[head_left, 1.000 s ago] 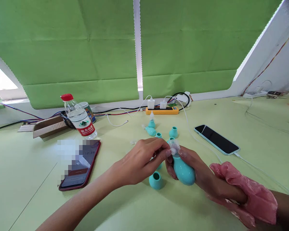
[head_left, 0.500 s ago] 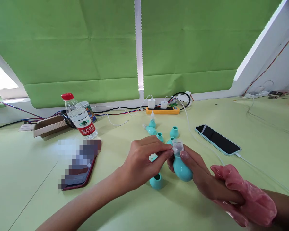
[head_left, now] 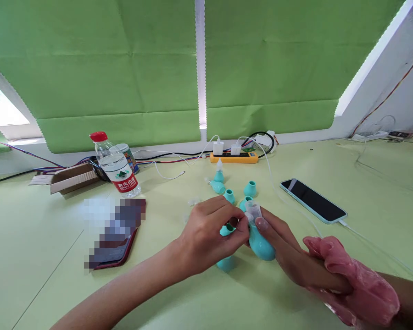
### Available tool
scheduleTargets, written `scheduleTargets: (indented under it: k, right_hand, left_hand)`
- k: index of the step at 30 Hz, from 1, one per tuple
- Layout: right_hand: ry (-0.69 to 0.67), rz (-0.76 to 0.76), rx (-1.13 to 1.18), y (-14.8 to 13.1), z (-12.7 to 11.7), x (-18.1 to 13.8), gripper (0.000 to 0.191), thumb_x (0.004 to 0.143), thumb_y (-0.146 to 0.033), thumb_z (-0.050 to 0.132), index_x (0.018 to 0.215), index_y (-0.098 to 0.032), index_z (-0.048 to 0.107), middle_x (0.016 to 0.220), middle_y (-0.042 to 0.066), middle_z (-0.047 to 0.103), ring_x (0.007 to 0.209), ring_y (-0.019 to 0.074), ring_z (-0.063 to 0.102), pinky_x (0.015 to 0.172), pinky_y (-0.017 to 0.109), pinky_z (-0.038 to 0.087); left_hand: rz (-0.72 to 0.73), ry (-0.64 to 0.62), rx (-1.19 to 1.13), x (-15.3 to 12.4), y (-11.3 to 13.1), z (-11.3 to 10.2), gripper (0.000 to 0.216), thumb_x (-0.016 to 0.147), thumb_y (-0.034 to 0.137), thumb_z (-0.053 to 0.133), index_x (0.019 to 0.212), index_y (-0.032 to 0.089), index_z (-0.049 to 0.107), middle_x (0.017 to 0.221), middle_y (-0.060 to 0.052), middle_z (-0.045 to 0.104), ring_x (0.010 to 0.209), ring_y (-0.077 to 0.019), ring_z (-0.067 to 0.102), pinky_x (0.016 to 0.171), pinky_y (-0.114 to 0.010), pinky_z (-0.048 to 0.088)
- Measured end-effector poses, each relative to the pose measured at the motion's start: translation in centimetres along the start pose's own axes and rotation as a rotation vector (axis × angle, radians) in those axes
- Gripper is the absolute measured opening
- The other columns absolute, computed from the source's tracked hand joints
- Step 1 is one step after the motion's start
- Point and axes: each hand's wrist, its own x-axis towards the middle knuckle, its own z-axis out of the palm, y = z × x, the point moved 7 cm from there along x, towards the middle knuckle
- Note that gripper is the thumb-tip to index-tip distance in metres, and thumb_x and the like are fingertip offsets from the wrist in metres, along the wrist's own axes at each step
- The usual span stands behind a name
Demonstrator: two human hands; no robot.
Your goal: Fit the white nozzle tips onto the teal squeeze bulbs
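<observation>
My right hand (head_left: 289, 252), with a pink scrunchie (head_left: 361, 284) around its wrist, is closed around a turquoise rubber squeeze bulb (head_left: 261, 245). A clear plastic fitting (head_left: 253, 211) sits on the bulb's neck, pointing up and away from me. My left hand (head_left: 213, 229) pinches a small translucent piece (head_left: 248, 217) against the side of that fitting; the fingers partly cover it. Several bare turquoise bulbs, such as one open-necked bulb (head_left: 250, 189), stand around and behind my hands. A bulb with a clear tip (head_left: 219, 175) stands farther back, and another tipped bulb (head_left: 216, 185) lies on its side.
On the left are a water bottle (head_left: 119, 167), a can (head_left: 129, 156), a cardboard box (head_left: 74, 178) and a red-cased phone (head_left: 119, 238). An orange power strip (head_left: 234, 158) lies by the wall. A charging phone (head_left: 313, 200) lies right, its cable crossing the table.
My left hand has shifted slightly and its fingers have curled more tightly at the fitting. My right hand still holds the bulb. The view has moved a little.
</observation>
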Motion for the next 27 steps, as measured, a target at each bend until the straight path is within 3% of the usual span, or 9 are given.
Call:
scheduleTargets:
  k: [5,10,18,27]
  right_hand:
    - [0.058,0.079,0.145,1.2,-0.4,0.7,0.031,0.084,-0.045,0.036,0.068,-0.019,0.046,0.065,0.0,0.047,0.059,0.0124,0.044,0.057,0.025,0.04]
    - [-0.01,0.076,0.279,1.7,0.1,1.0,0.032,0.085,-0.046,0.033,0.071,-0.019,0.044,0.068,0.0,0.049,0.056,0.0113,0.042,0.052,0.024,0.037]
    - [-0.046,-0.013,0.039,0.1,0.2,0.3,0.028,0.089,-0.038,0.027,0.081,-0.02,0.047,0.069,0.0,0.046,0.063,0.0124,0.038,0.06,0.025,0.033]
    - [-0.033,-0.073,-0.082,0.0,0.2,0.5,0.027,0.09,-0.035,0.025,0.075,-0.021,0.043,0.068,0.0,0.044,0.062,0.013,0.037,0.06,0.026,0.034]
  left_hand:
    - [-0.005,0.041,-0.035,-0.1,-0.1,-0.2,0.012,0.07,0.008,0.052,0.06,0.01,0.059,0.05,-0.002,0.056,0.049,-0.0082,0.047,0.048,-0.021,0.042]
    - [-0.142,0.054,-0.101,0.0,-1.4,-0.1,0.01,0.072,0.014,0.056,0.069,0.01,0.065,0.053,-0.002,0.06,0.047,-0.0074,0.048,0.047,-0.02,0.041]
    - [-0.345,-0.097,-0.253,-0.1,-2.0,1.0,0.018,0.075,0.014,0.053,0.063,0.013,0.065,0.053,0.0,0.061,0.046,-0.0062,0.047,0.045,-0.017,0.041]
    - [-0.069,0.052,-0.049,-0.4,-0.6,0.4,0.016,0.074,0.008,0.051,0.063,0.01,0.062,0.051,-0.001,0.056,0.047,-0.0071,0.046,0.047,-0.019,0.04]
